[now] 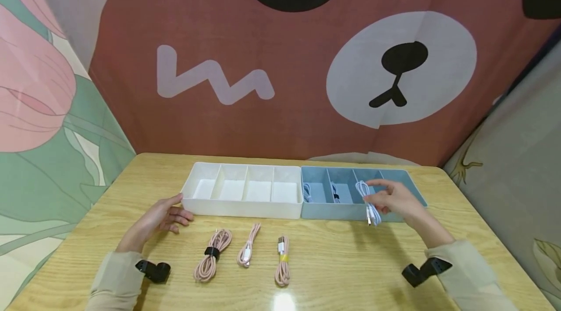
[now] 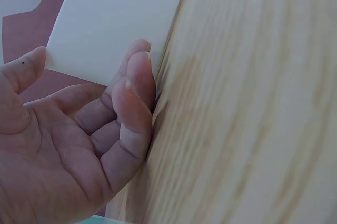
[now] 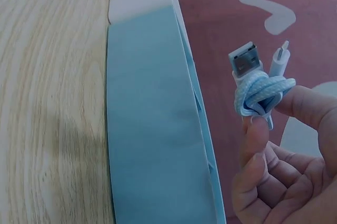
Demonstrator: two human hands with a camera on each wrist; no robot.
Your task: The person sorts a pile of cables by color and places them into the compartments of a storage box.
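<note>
My right hand pinches a coiled light blue USB charging cable between thumb and fingers, raised over the front of the blue divided box. In the right wrist view the cable's USB plug and slimmer plug point upward out of the bundle. My left hand rests at the left end of the white divided box, thumb at its rim and the other fingers loosely bent by its lower corner. Blue cables lie in the blue box's two leftmost compartments.
On the table in front of the white box lie three pink cables: one with a black strap, a small one, and one with a yellow tie. The boxes stand end to end, before a printed cloth backdrop.
</note>
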